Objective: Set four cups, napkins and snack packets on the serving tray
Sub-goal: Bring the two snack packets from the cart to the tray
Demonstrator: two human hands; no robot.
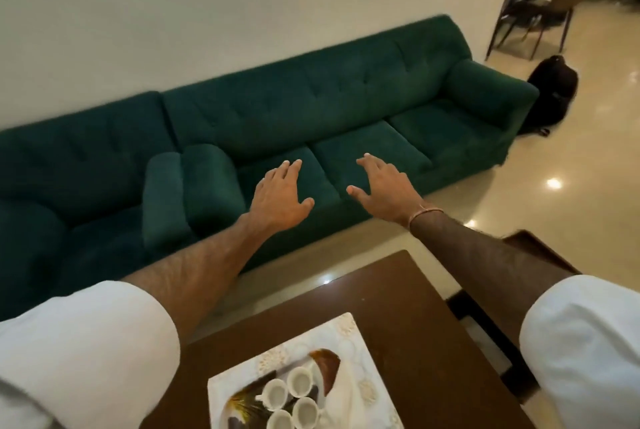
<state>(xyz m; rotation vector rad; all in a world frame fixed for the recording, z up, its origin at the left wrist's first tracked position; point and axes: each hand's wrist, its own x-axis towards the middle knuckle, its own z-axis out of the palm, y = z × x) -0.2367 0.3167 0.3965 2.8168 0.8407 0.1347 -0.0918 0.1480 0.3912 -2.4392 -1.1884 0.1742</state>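
Four small white cups (290, 397) sat on our dark patterned tray (249, 394) on the brown wooden desk (398, 324). Our left hand (280, 196) and right hand (384, 186) were held out, fingers apart, empty. We saw no napkins or snack packets yet.

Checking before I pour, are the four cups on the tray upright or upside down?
Upright: all four cups show open mouths with pale, empty-looking insides, clustered on the tray.

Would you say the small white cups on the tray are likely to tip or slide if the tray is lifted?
The white cups look small, light and probably ceramic, so fragile. They stand loose and huddled on the tray, so tilting would likely make them slide and clink.
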